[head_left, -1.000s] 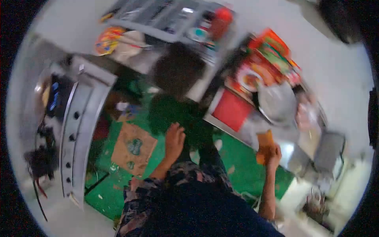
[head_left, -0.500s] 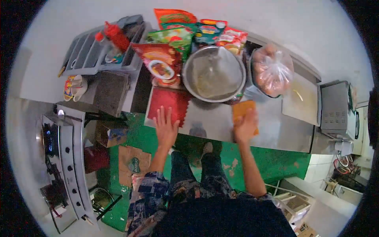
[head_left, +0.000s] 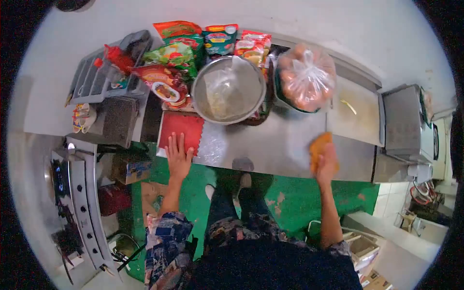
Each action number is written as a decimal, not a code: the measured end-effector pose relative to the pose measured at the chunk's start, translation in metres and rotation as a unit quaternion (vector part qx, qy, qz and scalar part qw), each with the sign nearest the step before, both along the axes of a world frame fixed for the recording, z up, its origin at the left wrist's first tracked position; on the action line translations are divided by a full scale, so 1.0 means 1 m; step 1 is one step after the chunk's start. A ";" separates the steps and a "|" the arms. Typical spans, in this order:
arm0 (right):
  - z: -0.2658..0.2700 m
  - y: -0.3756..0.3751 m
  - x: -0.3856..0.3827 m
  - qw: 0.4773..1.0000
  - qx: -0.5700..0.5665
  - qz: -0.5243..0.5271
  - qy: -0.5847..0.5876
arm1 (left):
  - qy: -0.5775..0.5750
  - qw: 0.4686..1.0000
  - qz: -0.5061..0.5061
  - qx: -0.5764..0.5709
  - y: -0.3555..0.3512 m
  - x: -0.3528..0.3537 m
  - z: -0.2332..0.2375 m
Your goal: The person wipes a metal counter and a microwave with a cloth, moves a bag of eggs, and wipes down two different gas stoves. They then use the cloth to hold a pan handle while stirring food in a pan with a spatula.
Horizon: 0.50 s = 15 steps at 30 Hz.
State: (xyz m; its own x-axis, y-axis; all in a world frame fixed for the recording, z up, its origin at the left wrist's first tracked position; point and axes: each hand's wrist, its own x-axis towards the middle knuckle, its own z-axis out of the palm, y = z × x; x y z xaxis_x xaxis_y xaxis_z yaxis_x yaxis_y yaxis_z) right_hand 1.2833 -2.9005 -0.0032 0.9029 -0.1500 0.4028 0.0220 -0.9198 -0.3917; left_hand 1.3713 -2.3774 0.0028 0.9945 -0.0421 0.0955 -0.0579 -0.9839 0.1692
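Observation:
My left hand [head_left: 179, 159] rests with spread fingers on the near edge of a red sheet with a zigzag edge [head_left: 184, 128], which lies on the steel worktop [head_left: 270, 145]. In my right hand [head_left: 327, 165] is an orange cleaning cloth [head_left: 319, 147], pressed against the worktop near its front edge. Between and beyond the hands stands a steel bowl [head_left: 197, 104] with a clear plastic bag inside. Right of the bowl, a tied clear bag of round, reddish-brown items [head_left: 304, 82] sits in a container.
Several colourful food pouches [head_left: 176, 58] stand behind the bowl. A grey divided tray [head_left: 96, 79] holding a red squeeze bottle [head_left: 118, 59] is at the left. At the right are a white cutting board [head_left: 357, 113] and a grey oven-like appliance [head_left: 403, 123]. A stove [head_left: 79, 203] stands lower left.
My right hand has slid the orange cloth to the right along the worktop. My left hand stays on the red sheet. The head view has shifted a little.

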 end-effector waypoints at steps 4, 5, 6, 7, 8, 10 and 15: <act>-0.018 0.054 0.003 0.984 -0.107 -0.142 0.018 | 0.017 0.999 0.013 -0.026 0.016 0.017 0.003; -0.014 0.087 0.009 0.980 -0.137 -0.143 0.018 | 0.054 0.994 0.020 -0.089 0.023 0.022 0.004; -0.005 0.120 0.013 0.993 -0.083 -0.065 0.045 | 0.052 0.995 0.034 -0.083 0.028 0.028 0.007; 0.006 0.149 0.015 0.997 -0.033 0.013 0.073 | -0.038 0.993 0.078 -0.086 0.029 0.033 0.011; 0.016 0.172 0.018 0.996 -0.032 0.020 0.075 | -0.125 0.981 0.118 -0.090 0.027 0.036 0.015; 0.029 0.201 0.027 0.963 -0.126 0.173 0.163 | -0.100 0.976 0.172 -0.088 0.020 0.037 0.022; -0.011 0.151 0.054 0.958 -0.131 0.224 0.122 | 0.066 0.943 0.275 -0.176 0.030 0.048 0.043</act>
State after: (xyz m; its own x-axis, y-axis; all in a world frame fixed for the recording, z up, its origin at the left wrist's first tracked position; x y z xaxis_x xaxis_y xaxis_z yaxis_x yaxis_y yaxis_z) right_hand 1.3376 -2.7493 -0.0147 0.9251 0.3522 0.1418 0.3748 -0.9067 -0.1932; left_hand 1.4191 -2.3476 0.0460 0.8604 0.4957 -0.1183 0.4897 -0.7400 0.4611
